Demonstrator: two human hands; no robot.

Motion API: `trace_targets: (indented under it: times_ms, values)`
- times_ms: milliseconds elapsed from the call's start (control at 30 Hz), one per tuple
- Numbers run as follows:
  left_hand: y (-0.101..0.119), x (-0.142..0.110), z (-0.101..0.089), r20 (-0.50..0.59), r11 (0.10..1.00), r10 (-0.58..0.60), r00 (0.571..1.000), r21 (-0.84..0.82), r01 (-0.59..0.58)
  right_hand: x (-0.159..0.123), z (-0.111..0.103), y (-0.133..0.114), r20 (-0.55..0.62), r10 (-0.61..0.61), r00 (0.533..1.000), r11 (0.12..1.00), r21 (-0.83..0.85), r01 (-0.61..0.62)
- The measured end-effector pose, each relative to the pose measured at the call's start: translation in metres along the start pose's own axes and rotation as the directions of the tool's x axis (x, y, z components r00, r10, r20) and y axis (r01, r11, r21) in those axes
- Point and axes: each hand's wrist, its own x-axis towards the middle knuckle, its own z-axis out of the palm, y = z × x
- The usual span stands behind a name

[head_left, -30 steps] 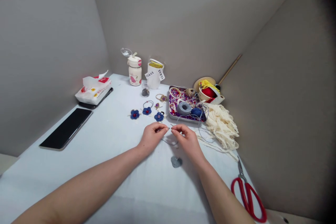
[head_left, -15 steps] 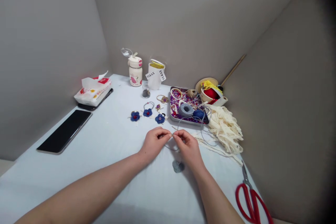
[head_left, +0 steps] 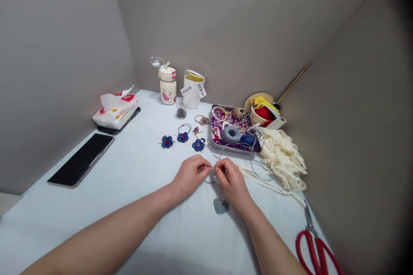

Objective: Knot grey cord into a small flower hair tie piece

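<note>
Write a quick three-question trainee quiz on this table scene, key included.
1. True or false: the red-handled steel scissors lie to the right of the right hand.
2. How many dark blue flower ornaments lie on the white tabletop?
3. Which sits in the rectangular metal tray? A) round grey thread ball B) white flip-top bottle C) folded tissue pack

Key: 1 true; 2 three; 3 A

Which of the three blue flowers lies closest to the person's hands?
The flower at the right end of the row is closest to the left hand and right hand; the middle flower and left-end flower lie further away.
</note>
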Motion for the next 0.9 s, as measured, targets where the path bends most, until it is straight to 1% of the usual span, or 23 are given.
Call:
trace_targets:
  times_ms: [133,267,333,433,600,767,833,900]
  values:
    - [0.0004,-0.0001,-0.0012,0.042,0.996,0.037,0.998,0.082,-0.04,-0.0023,-0.0017,-0.0013,0.045,-0.096,0.994,0.981,-0.164,0.102]
    - [0.0001,-0.0013,-0.001,0.078,0.987,0.065,0.995,0.144,-0.076,-0.0041,-0.0025,-0.0053,0.076,-0.168,0.983,0.926,-0.33,0.184]
    - [-0.0001,-0.0019,-0.0007,0.085,0.983,0.075,0.994,0.163,-0.088,-0.0048,-0.002,-0.0067,0.077,-0.192,0.978,0.9,-0.384,0.207]
    - [0.0001,-0.002,-0.0006,0.089,0.978,0.091,0.992,0.178,-0.106,-0.0053,-0.0007,-0.0068,0.068,-0.217,0.974,0.882,-0.413,0.225]
    - [0.0001,-0.0011,-0.0008,0.08,0.978,0.098,0.992,0.179,-0.111,-0.0053,-0.0003,-0.0048,0.06,-0.227,0.972,0.897,-0.376,0.233]
    - [0.0009,-0.0017,-0.0015,0.064,0.983,0.113,0.992,0.14,-0.121,-0.0054,-0.0009,-0.0033,0.063,-0.205,0.977,0.927,-0.307,0.215]
    - [0.002,-0.0015,-0.0015,0.026,0.991,0.102,0.994,0.089,-0.104,-0.0052,-0.0007,-0.0024,0.035,-0.169,0.985,0.961,-0.216,0.173]
    - [0.0028,-0.0005,-0.001,-0.026,0.999,0.031,0.999,-0.018,-0.032,-0.0046,-0.0003,-0.0016,-0.04,-0.1,0.994,0.993,-0.07,0.097]
